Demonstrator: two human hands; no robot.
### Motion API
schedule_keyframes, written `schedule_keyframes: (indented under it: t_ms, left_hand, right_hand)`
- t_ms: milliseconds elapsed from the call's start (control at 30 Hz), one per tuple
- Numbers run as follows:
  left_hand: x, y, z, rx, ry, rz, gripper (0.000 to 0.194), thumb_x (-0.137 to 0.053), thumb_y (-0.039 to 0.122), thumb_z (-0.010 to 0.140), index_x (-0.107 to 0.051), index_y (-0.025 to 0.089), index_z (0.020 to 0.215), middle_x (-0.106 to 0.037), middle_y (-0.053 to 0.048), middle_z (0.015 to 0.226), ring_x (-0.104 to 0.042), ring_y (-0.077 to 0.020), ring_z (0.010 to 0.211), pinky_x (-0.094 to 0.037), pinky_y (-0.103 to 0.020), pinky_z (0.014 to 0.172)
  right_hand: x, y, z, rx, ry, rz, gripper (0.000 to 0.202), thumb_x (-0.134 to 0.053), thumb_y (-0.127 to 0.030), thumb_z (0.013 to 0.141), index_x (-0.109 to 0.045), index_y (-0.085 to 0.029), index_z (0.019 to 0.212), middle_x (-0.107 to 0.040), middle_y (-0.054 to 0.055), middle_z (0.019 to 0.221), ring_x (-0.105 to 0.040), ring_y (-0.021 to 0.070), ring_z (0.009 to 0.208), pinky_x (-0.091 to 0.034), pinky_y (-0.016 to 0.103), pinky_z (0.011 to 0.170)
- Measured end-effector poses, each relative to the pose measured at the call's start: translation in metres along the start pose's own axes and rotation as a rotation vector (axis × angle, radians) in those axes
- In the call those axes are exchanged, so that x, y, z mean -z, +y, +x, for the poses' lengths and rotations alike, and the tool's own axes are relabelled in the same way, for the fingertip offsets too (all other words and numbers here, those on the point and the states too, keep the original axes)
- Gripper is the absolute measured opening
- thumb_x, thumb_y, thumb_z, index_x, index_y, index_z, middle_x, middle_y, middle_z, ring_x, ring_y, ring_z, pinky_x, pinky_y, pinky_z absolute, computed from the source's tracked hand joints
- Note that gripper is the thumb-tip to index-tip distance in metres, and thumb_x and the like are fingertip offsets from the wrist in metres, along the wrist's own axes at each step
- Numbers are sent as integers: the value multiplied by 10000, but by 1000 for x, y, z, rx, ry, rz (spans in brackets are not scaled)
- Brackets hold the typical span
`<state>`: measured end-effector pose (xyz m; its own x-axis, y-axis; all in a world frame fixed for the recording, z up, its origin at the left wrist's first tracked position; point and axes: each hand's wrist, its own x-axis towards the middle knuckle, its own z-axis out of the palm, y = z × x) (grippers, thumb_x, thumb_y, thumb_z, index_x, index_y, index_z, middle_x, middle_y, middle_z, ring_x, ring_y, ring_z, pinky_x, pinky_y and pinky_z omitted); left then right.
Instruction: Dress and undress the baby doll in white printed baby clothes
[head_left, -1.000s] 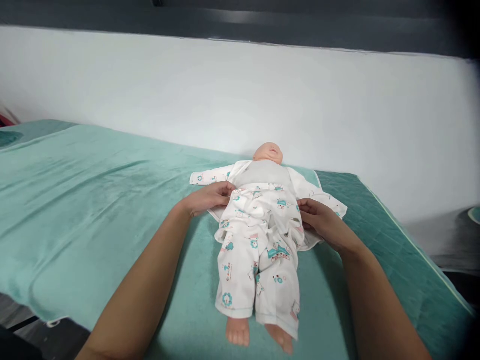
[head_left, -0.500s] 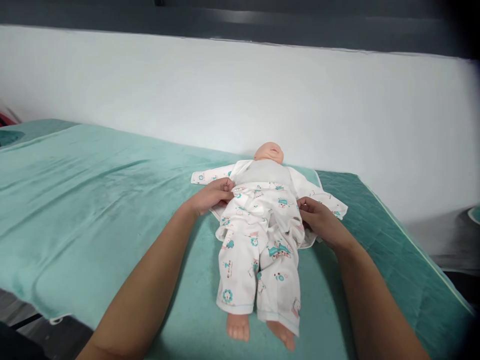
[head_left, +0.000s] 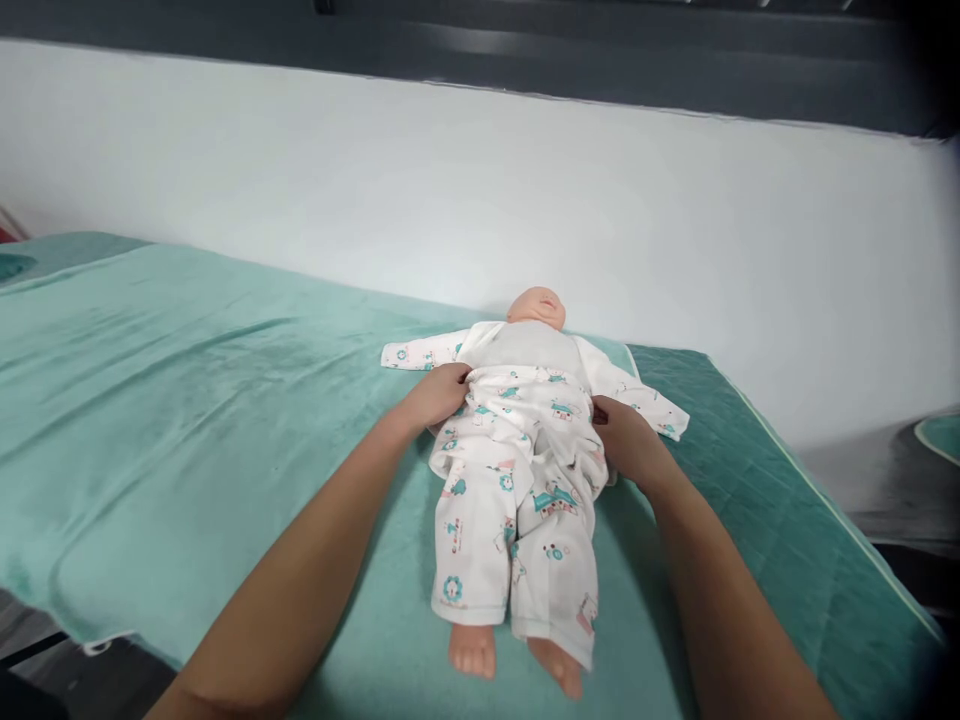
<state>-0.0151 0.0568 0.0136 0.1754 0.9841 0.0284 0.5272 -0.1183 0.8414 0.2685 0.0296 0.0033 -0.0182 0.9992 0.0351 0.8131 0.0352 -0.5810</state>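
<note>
A baby doll (head_left: 537,308) lies on its back, feet toward me, its arms spread. It wears printed white trousers (head_left: 480,540) pulled up over its belly and a white top (head_left: 529,345) with printed sleeves. My left hand (head_left: 442,393) is closed at the left side of the waistband, fingertips pinching the trouser cloth. My right hand (head_left: 624,430) is closed on the trousers' right side at the hip, its fingertips partly hidden by the cloth. Both bare feet (head_left: 472,650) stick out of the trouser legs.
The doll lies on a light green blanket (head_left: 187,400) with folds at the left. A darker green quilted mat (head_left: 780,530) shows at the right. Behind stands a white wall (head_left: 450,190) with a dark ledge (head_left: 525,65) above. Dark floor shows at the lower left.
My left hand has turned and moved slightly inward along the waistband. My right hand has shifted a little left, its fingers tucked further against the trousers. The view has tilted slightly.
</note>
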Motion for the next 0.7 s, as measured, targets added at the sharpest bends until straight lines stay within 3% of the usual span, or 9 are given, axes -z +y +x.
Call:
schedule_keyframes:
  t_ms: [167, 333, 467, 700]
  left_hand:
    - [1, 7, -6, 71, -128, -353, 247, -609, 221, 742, -714, 175, 961, -739, -75, 987, -658, -213, 855, -499, -292, 713]
    - [-4, 3, -4, 164, -157, -734, 337, -698, 159, 702, -699, 176, 1039, -742, -58, 923, -664, -160, 757, -522, -273, 688]
    - [-10, -3, 1, 169, -127, -883, 376, -694, 73, 677, -706, 169, 1041, -744, -55, 875, -664, -146, 716, -535, -263, 673]
    - [-15, -2, 3, 206, -133, -1057, 393, -615, 3, 688, -705, 140, 1046, -755, -81, 889, -696, -171, 777, -564, -288, 750]
  right_hand:
    - [10, -11, -9, -43, -148, 479, 252, -664, -241, 657, -692, -206, 905, -743, 35, 915, -653, 231, 861, -487, 294, 698]
    - [11, -11, -13, -89, -250, 951, 439, -751, -226, 603, -705, -230, 1039, -756, 56, 1011, -698, 264, 902, -548, 342, 721]
    - [3, -7, -10, -89, -206, 1065, 432, -776, -264, 596, -710, -241, 1022, -762, 67, 999, -711, 291, 924, -566, 387, 731]
    - [-3, 5, -4, -30, -168, 1034, 396, -722, -308, 635, -701, -260, 1028, -762, 55, 1010, -706, 309, 971, -576, 427, 762]
